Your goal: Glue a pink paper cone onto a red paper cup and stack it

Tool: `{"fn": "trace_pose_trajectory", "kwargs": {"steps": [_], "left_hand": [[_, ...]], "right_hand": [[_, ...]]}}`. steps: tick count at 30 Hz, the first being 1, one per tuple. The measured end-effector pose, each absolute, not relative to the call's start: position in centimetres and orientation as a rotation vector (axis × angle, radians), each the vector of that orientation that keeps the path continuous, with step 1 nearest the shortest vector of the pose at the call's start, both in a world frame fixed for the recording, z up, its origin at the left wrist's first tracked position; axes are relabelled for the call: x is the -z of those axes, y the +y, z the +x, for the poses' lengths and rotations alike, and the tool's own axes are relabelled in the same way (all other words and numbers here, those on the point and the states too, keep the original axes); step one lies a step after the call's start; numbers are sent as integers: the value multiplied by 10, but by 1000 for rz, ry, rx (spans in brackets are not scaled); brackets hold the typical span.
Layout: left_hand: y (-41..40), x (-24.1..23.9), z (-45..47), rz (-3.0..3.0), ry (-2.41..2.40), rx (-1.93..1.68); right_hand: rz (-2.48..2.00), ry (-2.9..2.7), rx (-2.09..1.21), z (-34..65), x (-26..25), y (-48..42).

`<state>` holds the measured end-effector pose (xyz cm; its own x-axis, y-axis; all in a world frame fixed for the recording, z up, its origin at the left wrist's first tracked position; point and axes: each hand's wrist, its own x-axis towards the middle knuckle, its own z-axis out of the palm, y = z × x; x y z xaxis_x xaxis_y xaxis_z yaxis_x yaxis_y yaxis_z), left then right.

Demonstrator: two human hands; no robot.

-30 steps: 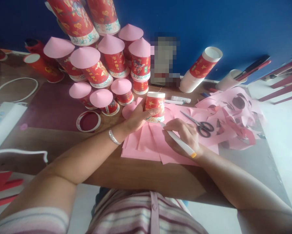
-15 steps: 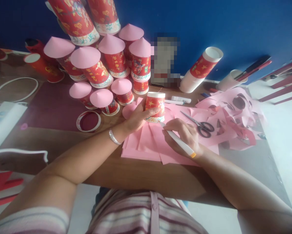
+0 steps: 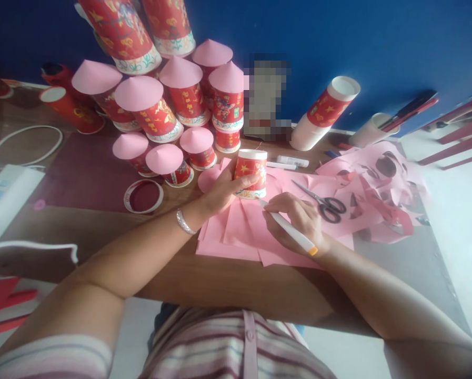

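A red paper cup (image 3: 247,167) with white bands and gold patterns stands on pink paper sheets (image 3: 239,237). Wrapped round its left side is my left hand (image 3: 226,187), the thumb across the front. My right hand (image 3: 299,216) grips a white marker (image 3: 289,231) with an orange-yellow end. The marker's tip is close to the lower edge of the cup; I cannot tell whether it touches. Black-handled scissors (image 3: 324,205) lie open on the paper to the right of my right hand.
Several red cups with pink cone tops (image 3: 139,93) stand at the back left. A white-rimmed ring (image 3: 160,197) lies before them. Pink paper scraps (image 3: 393,184) cover the right side. A white tube with a red band (image 3: 326,113) and a pen cup (image 3: 372,130) stand by the blue wall (image 3: 362,37).
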<state>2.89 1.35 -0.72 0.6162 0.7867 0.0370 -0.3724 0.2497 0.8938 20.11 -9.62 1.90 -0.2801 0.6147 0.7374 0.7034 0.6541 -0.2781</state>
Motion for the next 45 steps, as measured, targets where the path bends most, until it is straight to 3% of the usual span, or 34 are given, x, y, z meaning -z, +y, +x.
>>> {"fn": "trace_pose_trajectory", "kwargs": {"steps": [45], "left_hand": [[14, 8, 31, 1044, 479, -811]], "right_hand": [[-992, -1985, 160, 197, -19, -97]]}}
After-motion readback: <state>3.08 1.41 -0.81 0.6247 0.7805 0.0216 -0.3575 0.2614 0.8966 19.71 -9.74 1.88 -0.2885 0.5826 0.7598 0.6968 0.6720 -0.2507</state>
